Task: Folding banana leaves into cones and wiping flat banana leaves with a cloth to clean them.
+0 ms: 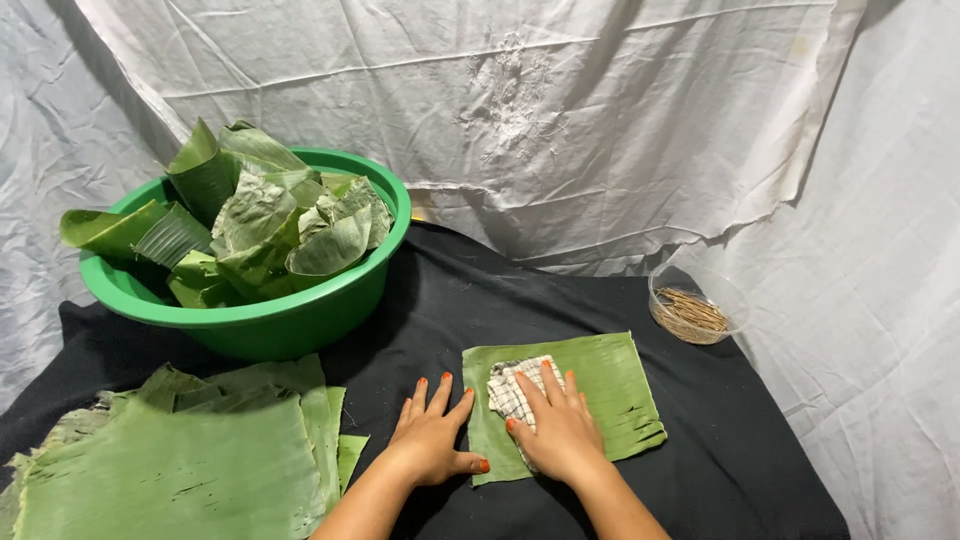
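1. Head view: right hand (562, 432) presses flat, fingers spread, on a checked cloth (512, 392) atop the square banana leaf (610, 385); left hand (432, 435) lies flat, empty, just beside that leaf on the bench (440, 300).
2. Hard wiping could tear the leaf along its grain, or slide it away unpinned.

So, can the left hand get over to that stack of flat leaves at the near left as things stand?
Probably yes. The left hand lies flat and empty on the black cloth, and the stack of flat leaves sits just to its left with only bare cloth between. The right hand presses a checked cloth elsewhere.
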